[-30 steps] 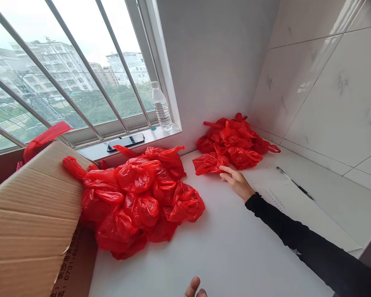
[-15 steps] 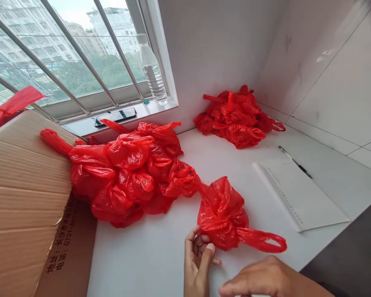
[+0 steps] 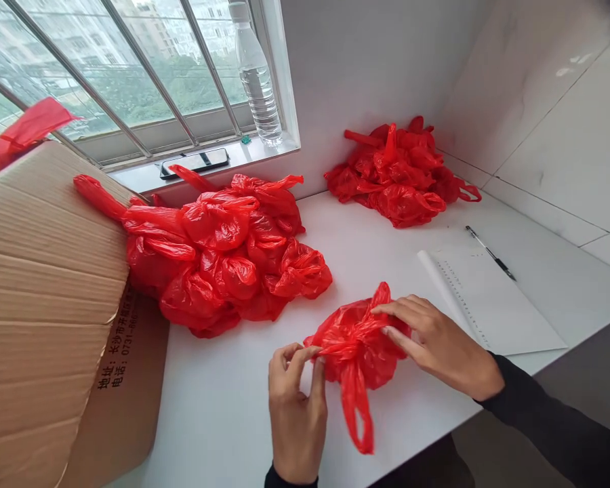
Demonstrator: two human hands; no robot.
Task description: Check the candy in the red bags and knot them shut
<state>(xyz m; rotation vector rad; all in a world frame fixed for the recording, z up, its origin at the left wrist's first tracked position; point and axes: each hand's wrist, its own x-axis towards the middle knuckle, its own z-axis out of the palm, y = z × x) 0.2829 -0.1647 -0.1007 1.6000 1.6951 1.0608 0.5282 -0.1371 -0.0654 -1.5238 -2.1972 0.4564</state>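
Observation:
A knotted red plastic bag point(image 3: 358, 342) lies on the white tabletop in front of me, its loop handle pointing toward the front edge. My left hand point(image 3: 297, 400) is at the bag's left side, thumb and forefinger pinching the plastic there. From the right, my right hand point(image 3: 432, 339) grips the bag's upper right part between thumb and fingers. What the bag contains is hidden. Just beyond it to the left rises a pile of similar tied red bags point(image 3: 224, 257).
A second heap of red bags point(image 3: 396, 173) sits in the back corner. An open notebook point(image 3: 493, 305) and a pen point(image 3: 491, 253) lie to the right. A cardboard box point(image 3: 45, 291) stands at left. The windowsill carries a phone point(image 3: 196, 163) and a water bottle point(image 3: 259, 88).
The bag has turned, so its loop handle points toward me instead of right, and it now sits apart from the pile. My right hand has moved up onto its right side.

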